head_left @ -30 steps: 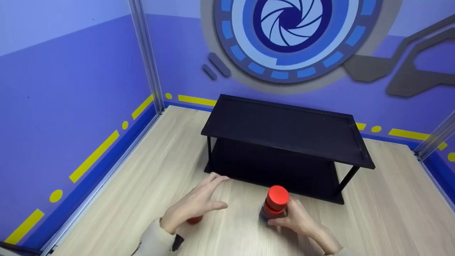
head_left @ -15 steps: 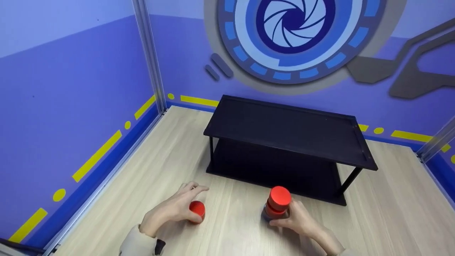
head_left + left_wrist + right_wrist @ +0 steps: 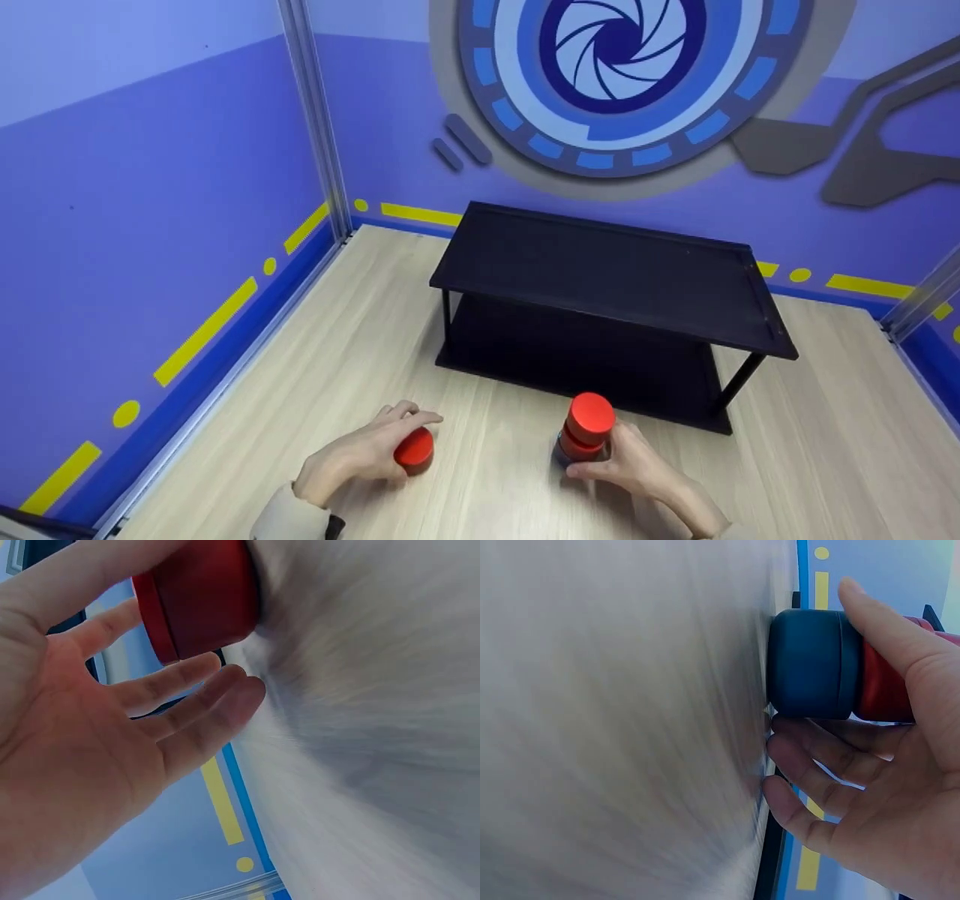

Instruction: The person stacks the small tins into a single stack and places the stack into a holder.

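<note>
My left hand [image 3: 356, 454] is around a small red round container [image 3: 415, 451] on the table, thumb on its near side and index finger on its far side. In the left wrist view, the red container [image 3: 206, 604] has a slightly wider rim band, while the other fingers spread below it. My right hand [image 3: 634, 457] grips a stack of small round containers [image 3: 590, 417] from the right. The right wrist view shows a dark blue container [image 3: 810, 664] at the bottom against the tabletop and a red one [image 3: 885, 686] above it, partly behind the thumb.
A black two-tier shelf [image 3: 600, 270] stands behind both hands, its lower board [image 3: 570, 367] close behind the stack. The light wood table [image 3: 360, 337] is bounded by a blue wall [image 3: 150, 225] on the left and a decorated wall [image 3: 390, 112] at the back.
My left hand has moved left and back toward me, from above the red container to around it, uncovering its top. The right hand has kept its grip on the stack in place.
</note>
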Demonstrator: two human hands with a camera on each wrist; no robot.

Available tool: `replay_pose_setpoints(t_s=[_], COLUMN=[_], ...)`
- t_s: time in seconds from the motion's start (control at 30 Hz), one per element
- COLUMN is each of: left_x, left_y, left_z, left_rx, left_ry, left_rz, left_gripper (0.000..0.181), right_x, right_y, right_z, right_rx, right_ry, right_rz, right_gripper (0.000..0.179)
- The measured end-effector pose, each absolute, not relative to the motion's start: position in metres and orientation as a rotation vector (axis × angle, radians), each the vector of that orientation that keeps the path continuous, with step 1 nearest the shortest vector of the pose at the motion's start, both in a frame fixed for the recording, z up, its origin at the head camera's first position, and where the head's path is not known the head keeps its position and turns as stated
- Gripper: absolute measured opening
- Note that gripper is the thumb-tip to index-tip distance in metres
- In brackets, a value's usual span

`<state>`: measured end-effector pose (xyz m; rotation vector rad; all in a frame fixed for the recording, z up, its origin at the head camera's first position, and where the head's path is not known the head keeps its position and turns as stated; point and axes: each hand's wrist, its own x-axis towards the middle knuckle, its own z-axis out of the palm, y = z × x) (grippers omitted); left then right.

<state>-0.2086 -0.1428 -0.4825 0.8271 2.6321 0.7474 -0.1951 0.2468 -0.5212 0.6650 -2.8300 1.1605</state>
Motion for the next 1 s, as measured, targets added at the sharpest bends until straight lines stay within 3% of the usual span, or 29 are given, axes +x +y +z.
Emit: replay_pose_setpoints(t_s=[0.3,1.0], left_x=[-0.2113,-0.2175], left_y=[-0.1448,-0.1455], left_z=[-0.4869,-0.4903], left_rx=[0.875,0.825], left_ry=[2.665,2.613], left_rz=[0.703,0.812], left_gripper=[0.071,0.062], right_x=[-0.1951,-0.1963], right_y=[0.2480,0.2483], right_z=[-0.5200,-0.5210], right_rx=[0.675,0.678], right_ry=[-2.839,-2.840], right_rz=[1.154,1.172], right_gripper=[0.055,0.049])
